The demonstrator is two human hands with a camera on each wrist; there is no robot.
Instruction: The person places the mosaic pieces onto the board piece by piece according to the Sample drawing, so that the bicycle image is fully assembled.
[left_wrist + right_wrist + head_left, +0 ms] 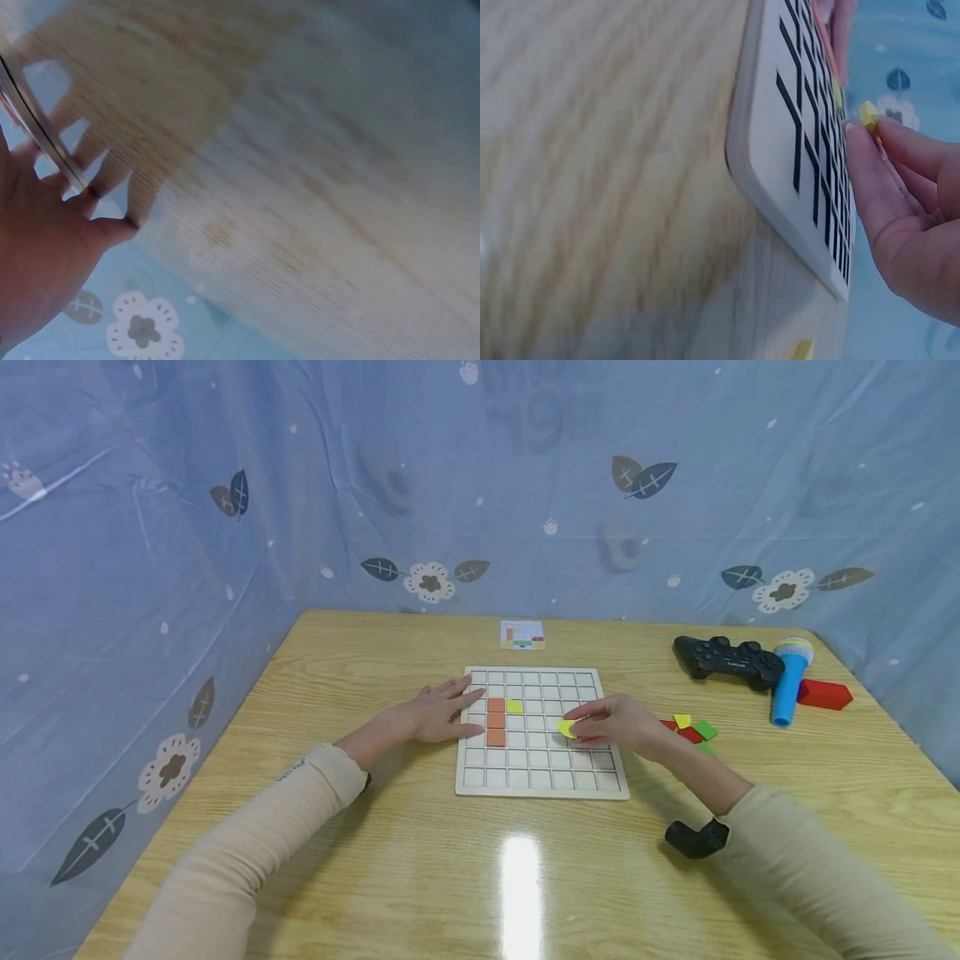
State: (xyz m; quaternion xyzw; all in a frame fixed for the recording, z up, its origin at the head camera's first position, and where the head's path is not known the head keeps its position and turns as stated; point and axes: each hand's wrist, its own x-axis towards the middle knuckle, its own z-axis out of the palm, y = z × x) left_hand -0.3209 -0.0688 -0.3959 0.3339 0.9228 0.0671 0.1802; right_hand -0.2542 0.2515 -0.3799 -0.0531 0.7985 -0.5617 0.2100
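Note:
A white grid board (pixel 532 783) lies flat on the wooden table. Three orange square tiles (pixel 496 721) stand in a column on its left part, with a yellow tile (pixel 514 706) beside the top one. My left hand (pixel 438 714) rests at the board's left edge with fingers spread; in the left wrist view the fingers (pixel 112 229) touch the table and the board's side. Over the right part of the board, my right hand (pixel 611 724) pinches a yellow tile (pixel 566 728) between thumb and fingertips. The right wrist view shows this yellow tile (pixel 868 116) raised above the grid.
Several red, green and yellow tiles (pixel 690 732) lie loose right of the board. A small printed card (pixel 522 635) is behind it. At the back right are a black game controller (pixel 727 662), a blue toy microphone (pixel 787 689) and a red block (pixel 825 694). A blue patterned curtain (pixel 525 485) hangs behind.

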